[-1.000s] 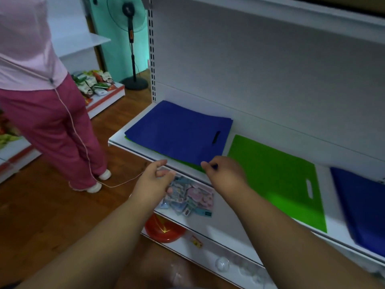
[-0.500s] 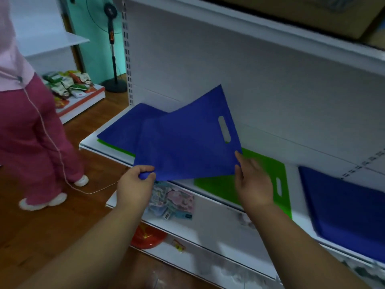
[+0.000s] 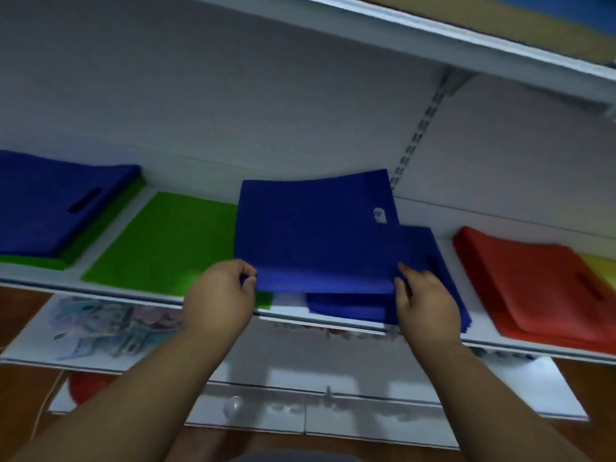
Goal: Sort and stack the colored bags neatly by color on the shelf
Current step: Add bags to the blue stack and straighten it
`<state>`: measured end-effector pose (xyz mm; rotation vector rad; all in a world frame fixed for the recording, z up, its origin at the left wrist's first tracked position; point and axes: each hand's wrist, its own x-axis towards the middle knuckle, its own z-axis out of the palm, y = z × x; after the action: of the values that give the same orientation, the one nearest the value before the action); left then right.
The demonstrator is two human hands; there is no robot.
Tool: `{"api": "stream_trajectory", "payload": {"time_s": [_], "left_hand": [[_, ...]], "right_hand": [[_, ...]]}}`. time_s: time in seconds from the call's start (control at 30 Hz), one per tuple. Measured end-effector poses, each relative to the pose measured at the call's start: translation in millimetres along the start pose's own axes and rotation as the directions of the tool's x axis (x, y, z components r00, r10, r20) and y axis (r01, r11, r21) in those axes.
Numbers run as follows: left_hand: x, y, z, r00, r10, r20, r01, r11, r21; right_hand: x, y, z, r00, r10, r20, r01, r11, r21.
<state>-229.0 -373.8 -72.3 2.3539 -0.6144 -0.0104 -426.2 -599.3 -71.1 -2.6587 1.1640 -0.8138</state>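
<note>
Head view: a blue bag (image 3: 313, 235) held by both hands over the blue stack (image 3: 430, 278) on the white shelf (image 3: 483, 341).

Left hand (image 3: 218, 295) pinches the bag's near left corner, fingers curled round the edge; right hand (image 3: 425, 300) grips the near right corner, thumb on top. The bag hangs flat, partly over the green bag (image 3: 160, 238) and partly over the blue pile (its cut-out handle faces the back wall). Far left lies another blue pile (image 3: 56, 205) on green ones; at right, a red stack (image 3: 540, 285), yellow just beside it.
</note>
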Motion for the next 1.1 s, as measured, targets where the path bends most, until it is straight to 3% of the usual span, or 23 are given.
{"api": "stream_trajectory", "payload": {"time_s": [0.07,0.2,0.4,0.53,0.7,0.93,1.1], "left_hand": [[-10,28,25,0.992,0.123,0.010,-0.123,0.987,0.108],[-25,68,62,0.973,0.228,0.046,-0.233,0.959,0.161],[-33,92,101,0.959,0.237,0.155,-0.275,0.910,0.311],[-34,96,108,0.954,0.236,0.187,-0.292,0.877,0.383],[-26,99,106,0.945,0.281,0.165,-0.325,0.845,0.424],[-38,84,86,0.957,0.275,0.093,-0.290,0.905,0.312],[-30,28,41,0.986,0.167,0.030,-0.169,0.962,0.213]], "right_hand": [[-4,38,-9,0.999,0.042,0.034,-0.041,0.999,-0.033],[-3,93,-23,0.983,0.118,0.138,-0.104,0.990,-0.099],[7,134,-23,0.937,0.164,0.310,-0.106,0.975,-0.194],[10,137,-23,0.924,0.172,0.342,-0.100,0.971,-0.217],[17,122,-24,0.935,0.169,0.312,-0.090,0.963,-0.253],[28,44,-11,0.922,-0.103,0.372,0.100,0.995,0.026],[27,-49,11,0.879,-0.271,0.393,0.220,0.960,0.171]]}}
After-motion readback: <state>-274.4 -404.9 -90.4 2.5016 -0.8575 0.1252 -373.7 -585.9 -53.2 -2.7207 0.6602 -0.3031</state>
